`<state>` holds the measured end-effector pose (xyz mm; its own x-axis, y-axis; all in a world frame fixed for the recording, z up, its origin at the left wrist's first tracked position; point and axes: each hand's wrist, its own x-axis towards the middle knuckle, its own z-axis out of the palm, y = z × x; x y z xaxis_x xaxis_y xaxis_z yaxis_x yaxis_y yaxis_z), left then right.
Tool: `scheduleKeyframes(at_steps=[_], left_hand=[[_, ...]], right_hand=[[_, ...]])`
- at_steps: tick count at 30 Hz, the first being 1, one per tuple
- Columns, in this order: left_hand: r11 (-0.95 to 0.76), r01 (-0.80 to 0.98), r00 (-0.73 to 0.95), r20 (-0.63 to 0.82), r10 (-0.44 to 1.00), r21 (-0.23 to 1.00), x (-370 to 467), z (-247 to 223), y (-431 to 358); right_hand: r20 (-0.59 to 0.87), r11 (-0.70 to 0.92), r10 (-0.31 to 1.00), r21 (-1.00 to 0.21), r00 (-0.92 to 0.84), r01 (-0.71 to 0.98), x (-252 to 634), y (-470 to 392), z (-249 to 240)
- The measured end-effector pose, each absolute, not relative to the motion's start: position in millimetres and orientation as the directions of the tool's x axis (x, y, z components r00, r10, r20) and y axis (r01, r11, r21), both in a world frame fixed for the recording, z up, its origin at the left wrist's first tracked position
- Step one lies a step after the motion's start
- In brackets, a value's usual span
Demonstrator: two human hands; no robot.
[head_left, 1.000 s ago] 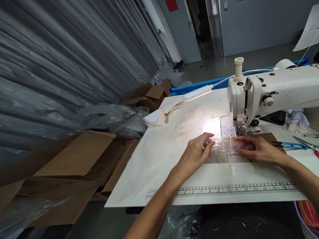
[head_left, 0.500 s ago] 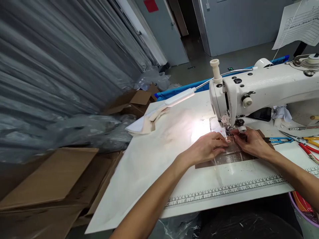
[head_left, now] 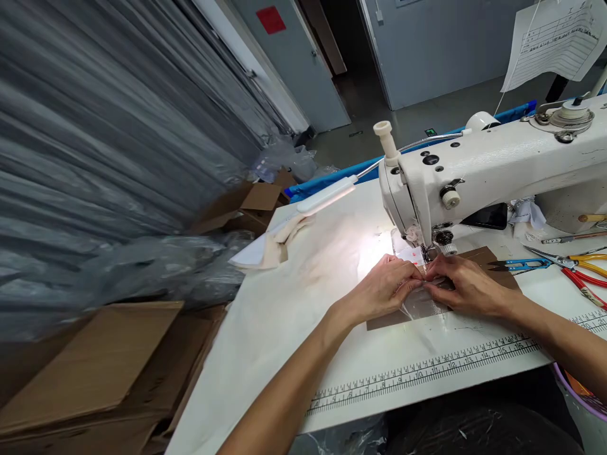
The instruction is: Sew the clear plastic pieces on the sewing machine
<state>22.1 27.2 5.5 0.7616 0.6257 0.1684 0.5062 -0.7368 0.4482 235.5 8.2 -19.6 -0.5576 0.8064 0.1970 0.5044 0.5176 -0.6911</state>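
Just in front of the presser foot (head_left: 430, 253) of a white sewing machine (head_left: 502, 155), my two hands meet fingertip to fingertip. My left hand (head_left: 384, 287) is closed, thumb and fingers pinching the edge of a thin see-through sheet (head_left: 422, 308). From the right, my right hand (head_left: 462, 285) pinches the same sheet close by, its fingers closed. Behind the fingertips lies a small white piece with red marks (head_left: 410, 254), partly hidden. Under the sheet is a brown flat panel (head_left: 484, 258). What exactly sits between the fingertips is too small to make out.
Blue thread snips (head_left: 519, 264), scissors (head_left: 550, 258) and red-handled pliers (head_left: 585, 291) lie on the right. A lit lamp (head_left: 327, 196) and cream cloth (head_left: 279, 246) are at the table's far left. A printed ruler (head_left: 427, 373) follows the front edge; cardboard boxes (head_left: 95, 360) stand left.
My right hand has moved from the machine's foot area down and left to meet my left hand at the sheet. The whole view has shifted slightly.
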Motion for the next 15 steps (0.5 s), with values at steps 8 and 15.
scheduleKeyframes(at_steps=[8, 15], left_hand=[[-0.409, 0.557, 0.558, 0.039, 0.829, 0.723, 4, 13, 23], [-0.576, 0.683, 0.654, -0.025, 0.756, 0.449, 18, 6, 70]], right_hand=[[-0.15, 0.08, 0.823, -0.924, -0.548, 0.373, 231, 2, -2], [-0.228, 0.192, 0.891, -0.594, -0.392, 0.782, 209, 1, 0]])
